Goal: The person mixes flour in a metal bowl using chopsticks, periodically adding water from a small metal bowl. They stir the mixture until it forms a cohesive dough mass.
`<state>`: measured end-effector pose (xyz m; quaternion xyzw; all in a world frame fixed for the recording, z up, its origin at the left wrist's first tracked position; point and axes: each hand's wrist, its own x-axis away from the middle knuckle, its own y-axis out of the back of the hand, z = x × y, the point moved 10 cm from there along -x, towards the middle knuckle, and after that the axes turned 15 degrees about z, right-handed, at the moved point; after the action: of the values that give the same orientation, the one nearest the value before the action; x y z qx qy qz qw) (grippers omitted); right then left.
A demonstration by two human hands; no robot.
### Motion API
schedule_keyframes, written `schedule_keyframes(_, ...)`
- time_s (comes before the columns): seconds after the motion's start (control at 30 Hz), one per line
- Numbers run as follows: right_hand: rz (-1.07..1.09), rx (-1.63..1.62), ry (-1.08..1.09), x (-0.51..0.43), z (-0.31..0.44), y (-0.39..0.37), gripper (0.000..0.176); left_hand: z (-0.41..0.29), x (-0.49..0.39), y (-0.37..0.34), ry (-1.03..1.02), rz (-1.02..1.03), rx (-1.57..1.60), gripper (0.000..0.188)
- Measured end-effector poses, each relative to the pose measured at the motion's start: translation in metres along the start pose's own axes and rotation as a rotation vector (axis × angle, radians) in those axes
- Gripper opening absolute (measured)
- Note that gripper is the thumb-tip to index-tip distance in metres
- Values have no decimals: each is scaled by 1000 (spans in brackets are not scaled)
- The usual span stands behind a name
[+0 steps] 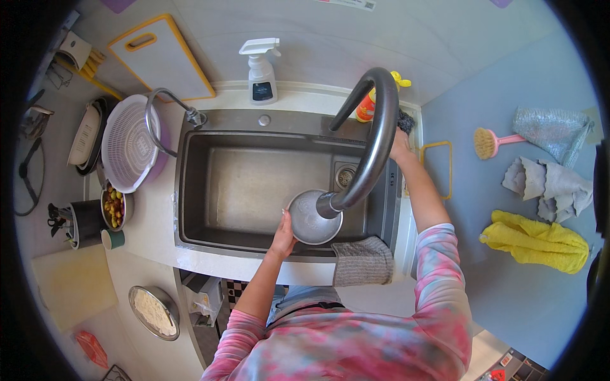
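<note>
My left hand (283, 237) grips the rim of a round, light grey bowl (312, 228) over the sink's front right part. The dark curved faucet (376, 157) ends right above the bowl; what lies in the bowl is whitish, and I cannot tell whether water runs. My right hand (400, 144) reaches to the back right corner of the sink (267, 190), partly behind the faucet. Close by it are a dark scrubber (405, 121) and an orange bottle (365, 108) with a yellow cap. Its fingers are mostly hidden, so its hold cannot be told.
A grey cloth (363, 262) hangs over the front edge. A white spray bottle (262, 78) stands behind the sink. At left are a thin curved tap (153, 114), a colander (131, 143), a bowl of small fruit (125, 207) and a metal bowl of white powder (174, 312).
</note>
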<state>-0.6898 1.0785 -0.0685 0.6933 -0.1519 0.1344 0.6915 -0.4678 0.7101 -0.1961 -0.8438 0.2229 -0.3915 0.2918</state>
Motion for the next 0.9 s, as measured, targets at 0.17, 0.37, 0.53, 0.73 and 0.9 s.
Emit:
schedule_keyframes(0.17,-27,-39,14,-1,-2,-2,51,-4,1,1,-16,-8,0,75)
schedule_keyframes(0.37,4,-116,-27,-6,-12,-12,51,-15,11,-7,-23,-54,-14,83)
schedule_keyframes(0.53,-45,-155,-79,-14,-25,-26,53,-16,15,-10,-27,-41,-11,85)
schedule_keyframes(0.73,-165,-98,-168,-4,-12,-15,55,-12,19,-3,-66,13,33,74)
schedule_keyframes(0.9,-122,-59,-311,-6,-15,-20,52,-20,39,-8,-105,-72,69,82)
